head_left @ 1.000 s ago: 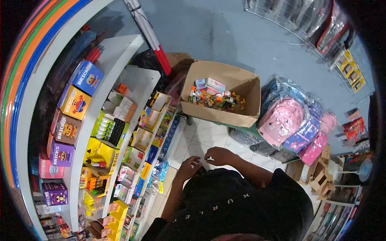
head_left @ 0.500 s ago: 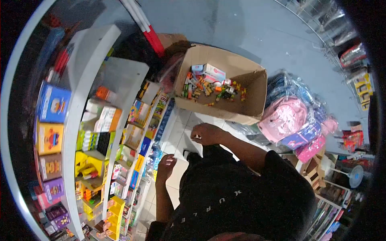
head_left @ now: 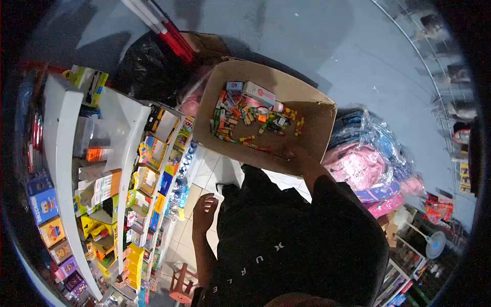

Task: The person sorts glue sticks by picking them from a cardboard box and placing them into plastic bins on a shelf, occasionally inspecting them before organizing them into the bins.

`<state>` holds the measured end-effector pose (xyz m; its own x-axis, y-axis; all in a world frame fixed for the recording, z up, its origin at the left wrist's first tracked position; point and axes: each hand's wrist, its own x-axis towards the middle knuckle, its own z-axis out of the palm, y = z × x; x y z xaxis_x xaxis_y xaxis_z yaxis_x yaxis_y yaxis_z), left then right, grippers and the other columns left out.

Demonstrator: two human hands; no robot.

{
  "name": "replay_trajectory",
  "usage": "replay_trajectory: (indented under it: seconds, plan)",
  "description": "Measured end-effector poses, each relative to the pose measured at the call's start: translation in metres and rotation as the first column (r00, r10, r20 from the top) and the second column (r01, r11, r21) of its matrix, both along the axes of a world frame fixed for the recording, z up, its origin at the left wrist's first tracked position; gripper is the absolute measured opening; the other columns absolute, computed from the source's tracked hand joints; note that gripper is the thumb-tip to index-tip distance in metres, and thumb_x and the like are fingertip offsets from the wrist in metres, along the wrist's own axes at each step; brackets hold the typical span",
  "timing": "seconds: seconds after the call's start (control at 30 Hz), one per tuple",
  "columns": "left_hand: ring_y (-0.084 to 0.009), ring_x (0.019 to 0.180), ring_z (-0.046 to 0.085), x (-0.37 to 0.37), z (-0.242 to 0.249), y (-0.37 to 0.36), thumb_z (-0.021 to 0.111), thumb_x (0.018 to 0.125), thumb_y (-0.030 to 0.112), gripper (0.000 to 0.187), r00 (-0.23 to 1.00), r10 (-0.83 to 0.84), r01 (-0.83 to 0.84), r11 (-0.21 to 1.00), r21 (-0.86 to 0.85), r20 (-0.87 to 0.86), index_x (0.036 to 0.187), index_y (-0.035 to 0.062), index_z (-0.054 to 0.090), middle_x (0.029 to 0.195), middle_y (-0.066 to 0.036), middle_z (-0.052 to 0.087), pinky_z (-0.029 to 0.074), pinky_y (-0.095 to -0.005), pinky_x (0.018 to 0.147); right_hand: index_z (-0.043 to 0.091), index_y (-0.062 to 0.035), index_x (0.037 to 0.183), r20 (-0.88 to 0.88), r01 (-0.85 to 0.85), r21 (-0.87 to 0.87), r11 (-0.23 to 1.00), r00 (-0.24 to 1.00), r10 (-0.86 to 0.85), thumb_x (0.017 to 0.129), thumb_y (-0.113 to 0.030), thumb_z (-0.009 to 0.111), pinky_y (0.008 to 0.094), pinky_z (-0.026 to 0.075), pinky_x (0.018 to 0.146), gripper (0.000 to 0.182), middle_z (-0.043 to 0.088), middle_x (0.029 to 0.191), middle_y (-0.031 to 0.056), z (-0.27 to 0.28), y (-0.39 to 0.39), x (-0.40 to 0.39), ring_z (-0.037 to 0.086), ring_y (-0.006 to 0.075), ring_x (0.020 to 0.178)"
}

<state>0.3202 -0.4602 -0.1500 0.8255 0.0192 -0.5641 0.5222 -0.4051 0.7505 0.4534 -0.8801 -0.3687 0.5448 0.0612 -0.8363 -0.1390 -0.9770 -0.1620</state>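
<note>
On the far left from where I stand, white shelves (head_left: 64,120) hold toy boxes (head_left: 52,231) and mixed small goods. Yellow stand (head_left: 134,268) lower down, red stool (head_left: 181,287) on the floor (head_left: 205,166) just beside it. Next, the left hand (head_left: 204,207): hangs over the floor, fingers loosely curled, nothing seen in it, touching nothing I can make out.

Middle: cardboard box (head_left: 309,108), top open. Small colourful items (head_left: 247,118) lie scattered inside, mostly toward its left; white carton (head_left: 260,93) at the back, small blue carton (head_left: 234,87) just beside it. Right hand (head_left: 290,152) is down in the box, near the front wall, right of most items. Too dark and blurred to tell if it's closed or gripping anything.

Further right, plastic-wrapped bags (head_left: 358,165) near the box, then a fan (head_left: 436,244).

Step in hand, my read: reaching in among the loose items. The next move calls for fingertips on one small piece, neighbours undisturbed, forearm lifted clear of the rim.
</note>
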Motion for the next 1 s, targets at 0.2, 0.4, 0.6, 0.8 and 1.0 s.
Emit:
replay_trajectory:
  seconds: [0.2,0.4,0.6,0.8,1.0]
  plan:
    - [-0.0149,0.085,0.065,-0.004,-0.002,-0.032,0.067,0.091,0.018,0.029,0.999,-0.011,0.011,1.000,-0.011,-0.052,0.116,0.0056,0.060,0.097,-0.006,0.069,0.053,-0.0291,0.072,0.061,-0.0073,0.123,-0.002,0.148,0.100,0.984,0.989,-0.149,0.088,-0.032,0.066,0.0418,0.051,0.089,0.043,0.060,0.124,0.0170,-0.014,-0.012,-0.001,0.062,0.0288,0.104]
    - [-0.0155,0.085,0.066,-0.015,-0.021,-0.046,0.069,0.090,0.017,0.027,0.986,0.008,-0.005,1.000,0.019,-0.165,0.114,0.0079,0.062,0.100,-0.006,0.069,0.052,-0.0303,0.073,0.061,-0.0070,0.122,0.145,0.244,0.098,0.965,0.956,-0.256,0.087,-0.031,0.066,0.0416,0.051,0.089,0.043,0.060,0.123,0.0168,-0.042,0.034,0.034,0.062,0.0287,0.103]
    - [-0.0160,0.085,0.066,-0.019,-0.016,-0.054,0.070,0.089,0.016,0.029,0.977,0.056,-0.046,0.998,0.052,-0.206,0.115,0.0067,0.061,0.101,-0.006,0.069,0.052,-0.0300,0.072,0.061,-0.0067,0.121,0.189,0.274,0.074,0.959,0.940,-0.283,0.086,-0.030,0.067,0.0414,0.051,0.088,0.042,0.060,0.122,0.0165,-0.061,0.036,0.044,0.062,0.0287,0.102]
    - [-0.0155,0.085,0.065,-0.026,-0.019,-0.055,0.070,0.089,0.015,0.028,0.963,0.080,-0.069,0.996,0.049,-0.258,0.115,0.0063,0.061,0.101,-0.007,0.068,0.052,-0.0300,0.073,0.061,-0.0064,0.119,0.129,0.252,0.089,0.964,0.956,-0.262,0.085,-0.029,0.068,0.0412,0.051,0.088,0.042,0.060,0.121,0.0162,-0.072,0.033,0.024,0.062,0.0286,0.102]
    - [-0.0148,0.085,0.065,-0.031,-0.020,-0.055,0.069,0.090,0.014,0.029,0.969,0.110,-0.101,0.994,0.047,-0.222,0.116,0.0063,0.061,0.101,-0.006,0.068,0.051,-0.0307,0.075,0.062,-0.0061,0.118,0.051,0.217,0.107,0.970,0.973,-0.223,0.084,-0.028,0.068,0.0409,0.051,0.088,0.041,0.061,0.119,0.0160,-0.073,0.032,0.001,0.062,0.0286,0.101]
